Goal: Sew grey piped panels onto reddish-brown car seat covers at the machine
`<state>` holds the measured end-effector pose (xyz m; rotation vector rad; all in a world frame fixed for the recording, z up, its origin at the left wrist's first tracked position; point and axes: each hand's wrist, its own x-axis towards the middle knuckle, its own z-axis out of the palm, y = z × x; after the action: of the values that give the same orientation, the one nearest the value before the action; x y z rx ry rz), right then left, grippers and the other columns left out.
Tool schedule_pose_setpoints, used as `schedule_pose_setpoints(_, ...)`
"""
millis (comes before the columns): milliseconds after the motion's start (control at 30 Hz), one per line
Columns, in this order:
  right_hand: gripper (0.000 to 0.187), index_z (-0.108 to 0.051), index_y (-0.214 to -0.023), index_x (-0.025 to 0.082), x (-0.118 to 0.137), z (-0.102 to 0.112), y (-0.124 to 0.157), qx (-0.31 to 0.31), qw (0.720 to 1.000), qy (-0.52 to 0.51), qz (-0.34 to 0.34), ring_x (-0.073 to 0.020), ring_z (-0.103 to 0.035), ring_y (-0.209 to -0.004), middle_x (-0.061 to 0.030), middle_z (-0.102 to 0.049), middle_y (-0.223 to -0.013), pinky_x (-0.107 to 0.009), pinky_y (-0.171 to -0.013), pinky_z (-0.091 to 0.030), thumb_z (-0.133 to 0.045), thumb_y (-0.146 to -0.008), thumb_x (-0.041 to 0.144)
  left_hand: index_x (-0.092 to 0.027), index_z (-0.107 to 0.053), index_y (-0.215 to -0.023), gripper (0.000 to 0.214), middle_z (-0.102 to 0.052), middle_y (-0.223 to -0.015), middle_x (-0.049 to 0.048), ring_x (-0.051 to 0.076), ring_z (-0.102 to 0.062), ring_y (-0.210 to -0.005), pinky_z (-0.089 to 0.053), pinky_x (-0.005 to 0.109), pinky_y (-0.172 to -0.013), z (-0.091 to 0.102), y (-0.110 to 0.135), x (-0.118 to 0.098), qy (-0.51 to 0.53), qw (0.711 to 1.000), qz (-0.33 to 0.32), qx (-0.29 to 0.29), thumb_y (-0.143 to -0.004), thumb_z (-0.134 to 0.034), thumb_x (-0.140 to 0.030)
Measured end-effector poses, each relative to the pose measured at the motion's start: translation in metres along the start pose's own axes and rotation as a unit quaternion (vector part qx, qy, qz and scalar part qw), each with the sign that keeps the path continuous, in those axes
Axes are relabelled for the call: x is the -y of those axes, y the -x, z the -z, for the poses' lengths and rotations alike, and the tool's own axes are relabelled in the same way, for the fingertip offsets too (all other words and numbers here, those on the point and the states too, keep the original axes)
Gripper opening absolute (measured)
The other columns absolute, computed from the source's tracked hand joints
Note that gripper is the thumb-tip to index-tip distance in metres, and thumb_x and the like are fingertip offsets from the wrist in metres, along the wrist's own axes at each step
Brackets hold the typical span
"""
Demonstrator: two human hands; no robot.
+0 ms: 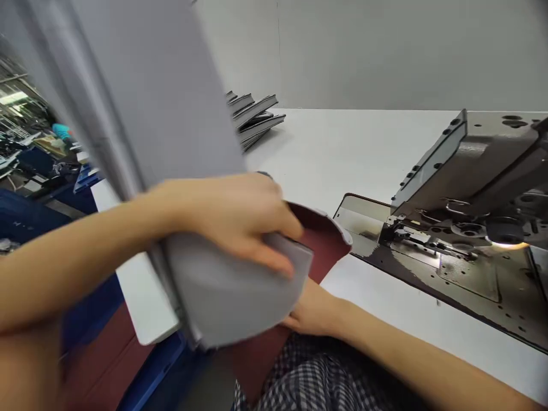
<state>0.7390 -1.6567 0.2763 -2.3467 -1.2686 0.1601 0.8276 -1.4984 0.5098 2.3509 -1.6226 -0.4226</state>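
Observation:
A large grey fabric panel (222,291), blurred by motion, stands tilted across the left and middle of the view, with a ridged seam along its left side. My left hand (240,217) grips its right part, fingers bent over the edge. Behind it shows a maroon piece (327,251) with a curled pale rim; I cannot tell whether the two are joined. My right hand (314,308) is closed at the maroon piece, behind the panel's lower right corner, which hides most of its fingers.
A sewing machine (483,165) with a lit needle area stands at right on the white table (342,148). A stack of grey, dark-edged pieces (257,117) lies at the back. Blue bins (25,211) and maroon material (105,348) are at left. A grey wall (363,51) rises behind.

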Motion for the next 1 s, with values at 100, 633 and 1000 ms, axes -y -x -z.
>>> schedule_pose_setpoints(100,0.035,-0.064,-0.128,0.032,0.005,-0.004,0.02,-0.024,0.999,0.027,-0.019,-0.0228,-0.053,-0.128,-0.0024,-0.063,-0.134,-0.037,-0.107,-0.048,-0.047,-0.097,0.035,-0.021,-0.064,-0.064,0.026,-0.059,-0.056,-0.0028,0.011,-0.041,-0.048,-0.027,0.028,-0.05,-0.056,-0.095,0.037,0.006,0.978,-0.155,0.139,-0.082,-0.076,-0.038)
schedule_pose_setpoints(633,0.064,-0.065,-0.125,0.012,-0.086,0.042,0.066,-0.057,0.985,0.06,-0.153,-0.0365,-0.051,-0.122,-0.0202,-0.059,-0.129,-0.052,-0.107,-0.041,-0.068,-0.083,0.06,-0.022,-0.073,-0.093,0.025,-0.071,-0.112,0.0069,0.019,-0.066,-0.093,-0.043,0.026,-0.074,-0.123,-0.143,0.114,-0.035,0.987,-0.134,0.081,-0.099,-0.055,-0.039)
schedule_pose_setpoints(1000,0.026,-0.071,-0.1,0.007,-0.08,0.043,0.066,-0.033,0.976,0.072,-0.201,-0.036,-0.059,-0.104,-0.0225,-0.068,-0.102,-0.054,-0.102,-0.039,-0.051,-0.089,0.02,-0.017,-0.069,-0.095,0.03,-0.064,-0.114,0.0128,0.023,-0.055,-0.104,-0.042,0.031,-0.081,-0.155,-0.2,0.126,-0.179,0.968,-0.174,-0.028,-0.101,-0.049,-0.038)
